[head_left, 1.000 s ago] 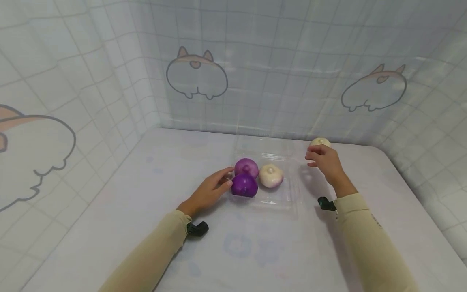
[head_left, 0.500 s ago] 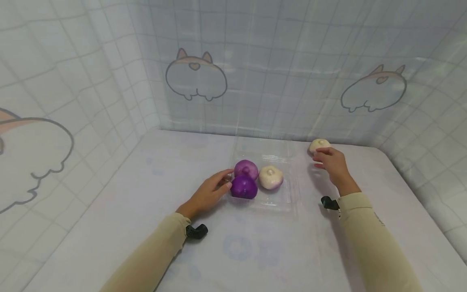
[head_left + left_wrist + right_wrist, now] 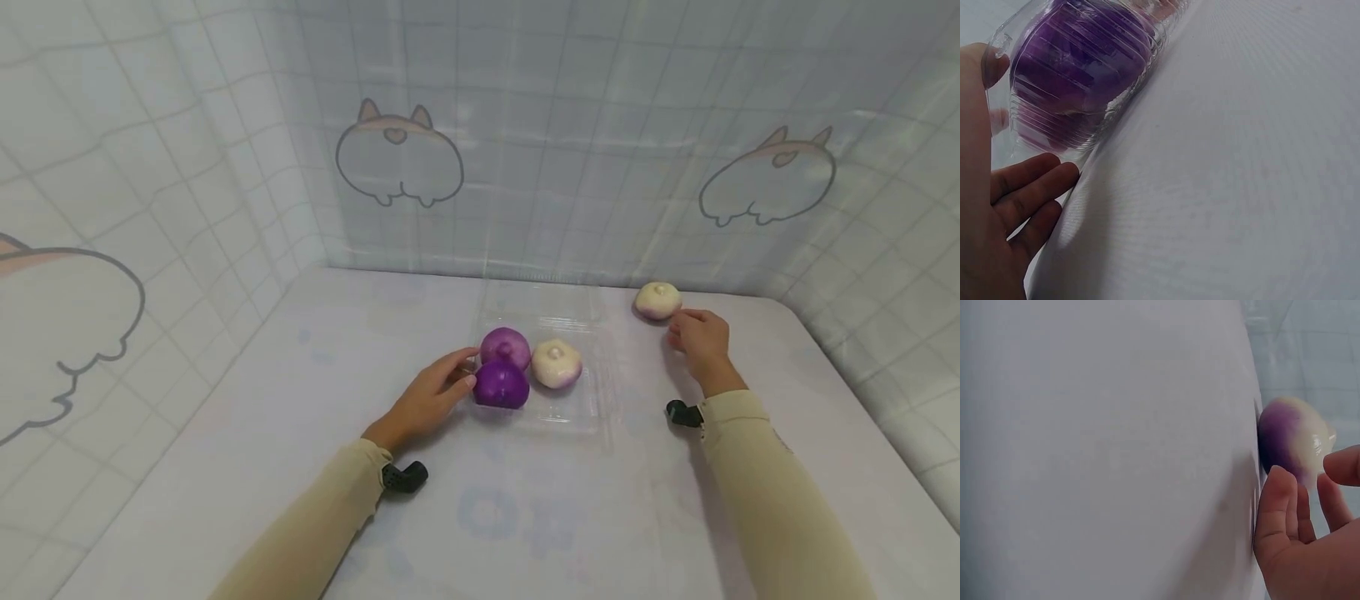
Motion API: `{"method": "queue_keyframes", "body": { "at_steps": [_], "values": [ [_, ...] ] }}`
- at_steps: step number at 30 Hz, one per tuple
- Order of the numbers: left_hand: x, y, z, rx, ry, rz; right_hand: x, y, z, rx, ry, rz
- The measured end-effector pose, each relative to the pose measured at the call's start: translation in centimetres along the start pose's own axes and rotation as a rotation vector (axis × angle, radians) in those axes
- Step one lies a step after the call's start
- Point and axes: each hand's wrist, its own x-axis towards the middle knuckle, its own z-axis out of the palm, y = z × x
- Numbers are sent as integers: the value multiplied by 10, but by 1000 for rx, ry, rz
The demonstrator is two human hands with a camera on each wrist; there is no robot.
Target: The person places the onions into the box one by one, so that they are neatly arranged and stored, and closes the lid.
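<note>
At the left side of a clear plastic container (image 3: 573, 406), my left hand (image 3: 429, 392) has its thumb and fingertips at the rim; the left wrist view shows thumb and index finger partly through the plastic, the other fingers loosely straight. Two purple onions (image 3: 504, 385) sit one behind the other in the container, beside a cream turnip (image 3: 557, 364) with a purple base. Another cream-and-purple turnip (image 3: 658, 301) lies on the table near the back wall. My right hand (image 3: 701, 340) is just to its front right, fingers lightly bent, holding nothing; its fingertips (image 3: 1277, 478) overlap the turnip's lower edge in the right wrist view.
The container's hinged lid (image 3: 542, 300) lies folded back toward the wall. A pale table (image 3: 375, 325) is enclosed on the back and both sides by grid-patterned sheeting (image 3: 570, 167). Small black devices (image 3: 405, 477) are worn at both wrists.
My right hand has drawn away to the right and slightly toward me, uncovering the turnip by the wall. The left hand and the container stay in place.
</note>
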Motion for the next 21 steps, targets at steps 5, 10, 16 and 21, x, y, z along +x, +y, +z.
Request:
{"method": "queue_keyframes", "body": {
  "at_steps": [5,10,16,21],
  "values": [
    [1,-1,0,1,-2,-7,5,0,-1,-37,18,-4],
    [1,2,0,1,-7,-3,5,-1,-2,11,49,1],
    [1,1,-1,10,-3,-7,7,-1,2,-141,11,-46],
    [1,-1,0,5,4,-12,7,-1,5,-279,-25,-88]
  ]
}}
